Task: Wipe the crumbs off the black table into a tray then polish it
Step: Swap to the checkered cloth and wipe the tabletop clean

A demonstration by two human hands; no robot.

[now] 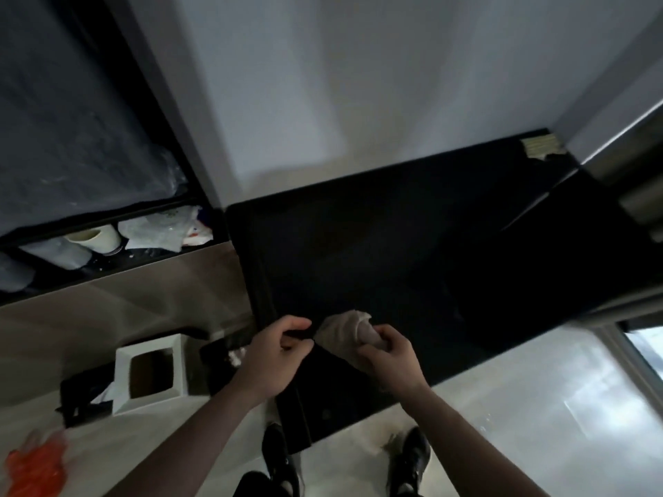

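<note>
- Cloth [346, 326]: bunched on the black counter [412, 252], held in the right hand [385, 355] fingers, curled round it.
- Tray [303, 333]: dark, hard to make out, pinched by the left hand [276, 353] just left of the cloth.
- Judgement: wiping runs leftward, toward the tray.

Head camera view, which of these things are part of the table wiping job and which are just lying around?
Part of the job:
black table
beige cloth, gripped by the right hand
black tray, its edge pinched by the left hand

Just lying about:
white square box on the floor
orange item, blurred
tape rolls on the low shelf
paper scrap at the table's far corner
</note>
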